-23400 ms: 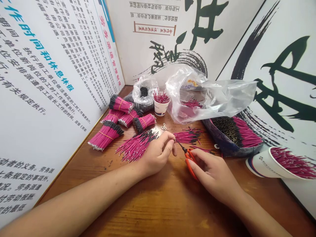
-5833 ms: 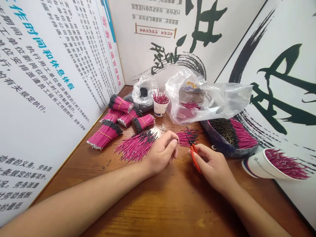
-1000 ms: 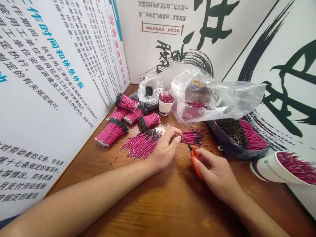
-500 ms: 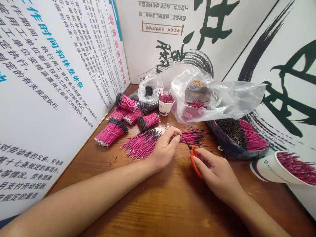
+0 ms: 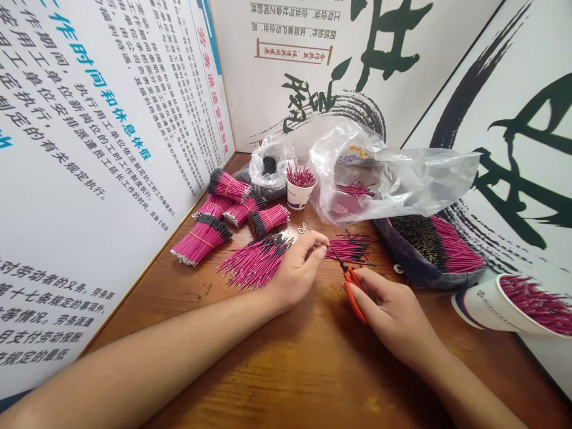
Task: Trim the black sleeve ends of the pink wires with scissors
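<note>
My right hand (image 5: 393, 313) is wrapped round orange-handled pliers (image 5: 354, 298), whose dark jaws point up and left. The jaws reach to the fingertips of my left hand (image 5: 301, 265), which is closed in a pinch. A tiny dark tip shows at those fingers, but I cannot make out what they hold. Left of this hand lies a fanned pile of magenta wires (image 5: 254, 262) with black ends. Behind the jaws is a smaller heap of magenta wires (image 5: 351, 247), partly hidden by my left hand.
Rubber-banded wire bundles (image 5: 201, 238) lie at the left. Behind stand a paper cup (image 5: 300, 196) of wires, a bag with black pieces (image 5: 270, 165) and a clear plastic bag (image 5: 397, 185). A dark tray (image 5: 415, 274) of wires and a tilted cup (image 5: 487, 301) are at the right.
</note>
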Demonstrator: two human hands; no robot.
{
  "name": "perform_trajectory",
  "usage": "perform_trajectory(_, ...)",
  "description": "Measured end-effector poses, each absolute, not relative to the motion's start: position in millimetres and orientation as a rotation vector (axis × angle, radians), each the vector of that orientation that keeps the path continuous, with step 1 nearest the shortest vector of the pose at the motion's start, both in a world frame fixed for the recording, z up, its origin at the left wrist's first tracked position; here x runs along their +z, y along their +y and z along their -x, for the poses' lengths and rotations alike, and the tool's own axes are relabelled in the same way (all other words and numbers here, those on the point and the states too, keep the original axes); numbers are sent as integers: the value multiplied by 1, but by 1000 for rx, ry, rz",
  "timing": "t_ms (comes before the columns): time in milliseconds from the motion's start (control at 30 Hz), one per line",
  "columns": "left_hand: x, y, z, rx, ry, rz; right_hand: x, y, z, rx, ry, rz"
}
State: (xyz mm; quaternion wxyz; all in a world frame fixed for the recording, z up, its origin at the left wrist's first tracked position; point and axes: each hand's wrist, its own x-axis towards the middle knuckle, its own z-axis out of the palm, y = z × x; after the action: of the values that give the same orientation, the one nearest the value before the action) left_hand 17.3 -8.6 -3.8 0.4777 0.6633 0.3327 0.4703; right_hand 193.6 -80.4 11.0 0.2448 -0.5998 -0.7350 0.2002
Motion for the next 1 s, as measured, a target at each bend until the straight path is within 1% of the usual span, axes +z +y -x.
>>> perform_trajectory(300,-2,-8,-17,1143,791,-1591,13,-81,-196,522,-2022,1646)
perform_trajectory(667,-3,-9,-17,1135,785,-1589,10,-79,-194,618,-1968,1644)
perform_trajectory(1000,-4,-9,-17,1125,788,-1592,11,-81,-194,635,-1990,1637)
